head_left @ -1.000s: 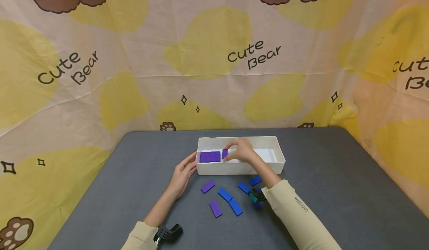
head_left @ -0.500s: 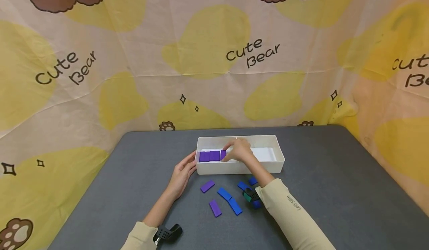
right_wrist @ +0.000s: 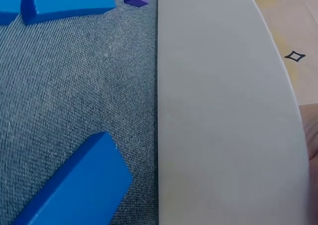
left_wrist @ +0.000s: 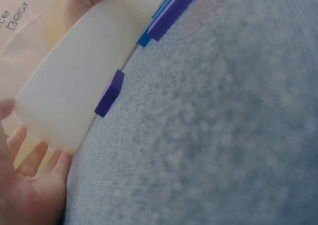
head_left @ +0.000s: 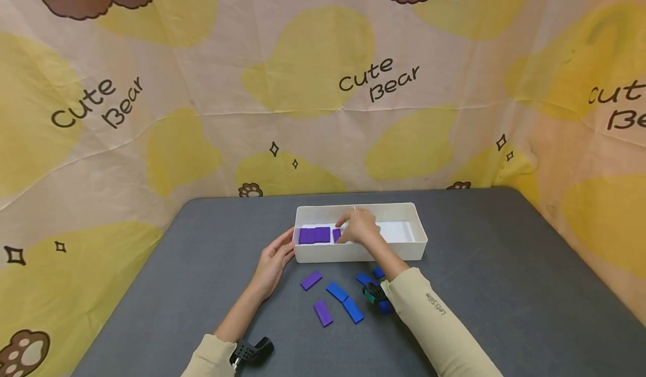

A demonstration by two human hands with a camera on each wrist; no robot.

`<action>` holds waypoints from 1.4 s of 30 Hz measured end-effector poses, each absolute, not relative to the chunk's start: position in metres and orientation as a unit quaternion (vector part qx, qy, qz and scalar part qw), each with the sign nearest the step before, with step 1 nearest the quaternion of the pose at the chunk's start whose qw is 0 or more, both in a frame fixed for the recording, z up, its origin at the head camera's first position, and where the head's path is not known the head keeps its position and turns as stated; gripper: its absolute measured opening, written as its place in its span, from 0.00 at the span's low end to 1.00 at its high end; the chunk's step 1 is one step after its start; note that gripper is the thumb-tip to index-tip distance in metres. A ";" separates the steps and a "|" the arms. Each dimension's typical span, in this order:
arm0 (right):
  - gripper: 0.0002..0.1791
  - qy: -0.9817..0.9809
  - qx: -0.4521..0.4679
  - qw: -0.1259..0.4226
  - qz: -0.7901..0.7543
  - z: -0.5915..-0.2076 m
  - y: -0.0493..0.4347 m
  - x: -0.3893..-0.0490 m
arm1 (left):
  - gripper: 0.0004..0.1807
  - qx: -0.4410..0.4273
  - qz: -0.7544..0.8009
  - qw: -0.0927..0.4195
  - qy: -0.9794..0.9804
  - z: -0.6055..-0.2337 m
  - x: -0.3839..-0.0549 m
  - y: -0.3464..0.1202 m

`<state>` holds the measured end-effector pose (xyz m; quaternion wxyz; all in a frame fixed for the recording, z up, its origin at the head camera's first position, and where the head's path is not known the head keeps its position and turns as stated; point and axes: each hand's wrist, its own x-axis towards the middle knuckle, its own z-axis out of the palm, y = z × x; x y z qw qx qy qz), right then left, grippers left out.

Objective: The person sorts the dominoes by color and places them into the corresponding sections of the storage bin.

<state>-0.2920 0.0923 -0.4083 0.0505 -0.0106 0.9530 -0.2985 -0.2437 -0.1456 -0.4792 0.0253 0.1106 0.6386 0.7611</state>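
Note:
A long white plastic box (head_left: 360, 253) stands towards the back of the table. My left hand (head_left: 272, 267) rests against its left end, fingers extended along the wall; the left wrist view shows those fingertips (left_wrist: 62, 160) at the box's end. Inside the box, flat purple blocks (head_left: 314, 235) lie side by side at the left. My right hand (head_left: 360, 228) reaches in over the front wall and pinches another purple block (head_left: 336, 235) between thumb and fingers, just right of that row. In the right wrist view the box wall hides most of this hand.
Two purple blocks (head_left: 311, 280) and several blue blocks (head_left: 353, 310) lie on the grey table (head_left: 202, 287) in front of the box. Some blue ones are partly behind the right wrist's camera (head_left: 375, 293). A printed cloth (head_left: 303, 85) hangs behind the table.
My right hand has shifted slightly left and lower with the purple block, bringing it nearer the others in the box. The left hand stays against the box end.

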 end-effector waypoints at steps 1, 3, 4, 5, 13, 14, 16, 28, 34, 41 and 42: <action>0.23 0.953 -0.009 0.052 -0.299 -0.408 0.092 -0.292 | 0.28 0.110 0.760 0.025 0.640 -0.479 -0.244 -0.146; 0.24 0.951 -0.005 0.056 -0.302 -0.409 0.093 -0.292 | 0.28 0.108 0.759 0.025 0.641 -0.480 -0.244 -0.145; 0.24 0.951 -0.004 0.058 -0.303 -0.409 0.093 -0.292 | 0.28 0.108 0.759 0.025 0.642 -0.480 -0.244 -0.145; 0.24 0.951 -0.003 0.060 -0.305 -0.409 0.093 -0.292 | 0.29 0.107 0.758 0.025 0.642 -0.480 -0.244 -0.145; 0.22 0.952 -0.001 0.062 -0.299 -0.409 0.093 -0.291 | 0.29 0.103 0.759 0.028 0.642 -0.480 -0.243 -0.144; 0.22 0.953 -0.001 0.061 -0.297 -0.409 0.093 -0.291 | 0.29 0.105 0.759 0.027 0.642 -0.480 -0.243 -0.144; 0.22 0.955 -0.002 0.058 -0.291 -0.409 0.092 -0.291 | 0.29 0.106 0.758 0.027 0.643 -0.480 -0.243 -0.144; 0.26 0.959 -0.003 0.059 -0.279 -0.411 0.090 -0.294 | 0.29 0.112 0.752 0.025 0.649 -0.479 -0.241 -0.146; 0.23 0.956 -0.002 0.054 -0.289 -0.410 0.090 -0.293 | 0.29 0.112 0.753 0.022 0.649 -0.479 -0.242 -0.146; 0.22 0.957 -0.004 0.054 -0.284 -0.408 0.090 -0.291 | 0.29 0.113 0.756 0.022 0.644 -0.479 -0.243 -0.146; 0.22 0.957 -0.004 0.055 -0.284 -0.407 0.090 -0.291 | 0.29 0.114 0.756 0.022 0.644 -0.479 -0.243 -0.146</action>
